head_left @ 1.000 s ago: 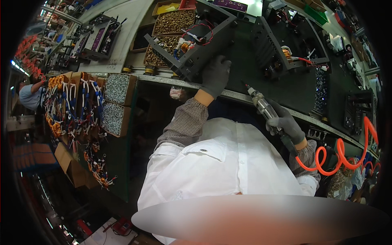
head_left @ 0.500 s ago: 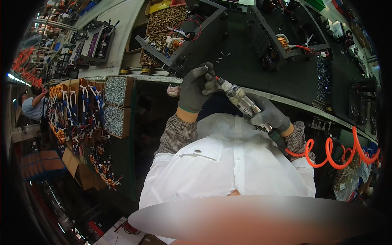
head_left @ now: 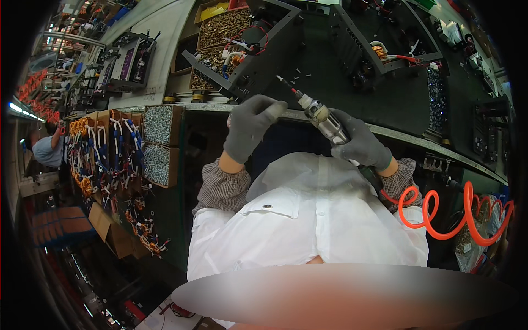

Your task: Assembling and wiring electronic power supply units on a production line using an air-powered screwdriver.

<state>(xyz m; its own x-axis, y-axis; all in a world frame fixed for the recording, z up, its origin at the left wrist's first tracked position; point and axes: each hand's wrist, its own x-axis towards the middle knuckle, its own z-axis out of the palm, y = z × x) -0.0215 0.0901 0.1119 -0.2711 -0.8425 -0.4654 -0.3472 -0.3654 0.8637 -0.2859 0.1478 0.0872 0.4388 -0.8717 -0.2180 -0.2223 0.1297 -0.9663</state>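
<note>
My right hand (head_left: pixel 360 144), in a grey glove, is wrapped around a silver air screwdriver (head_left: pixel 323 120). The tool slants up and left over the bench edge, and its thin bit (head_left: pixel 290 87) ends in a small pale tip over the dark bench top. To the left, my gloved left hand (head_left: pixel 250 127) hangs apart from the tool with its fingers curled in. Whatever those fingers hold, if anything, is hidden. Beyond it stands a dark metal frame (head_left: pixel 240 82) with an orange coil and red and white wires. A second such frame (head_left: pixel 393 67) stands farther right.
Bins of brass-coloured parts (head_left: pixel 224 27) sit at the far left of the bench. Boxes of silver screws (head_left: pixel 158 124) and hanging wired coils (head_left: pixel 102 146) are on my left. An orange coiled hose (head_left: pixel 434 234) loops at my right. Another person (head_left: pixel 49 148) is at the far left.
My left hand has drawn back from the bit, down and left, and its fingers have curled in. The screwdriver has shifted slightly up and left, and its bit now shows fully.
</note>
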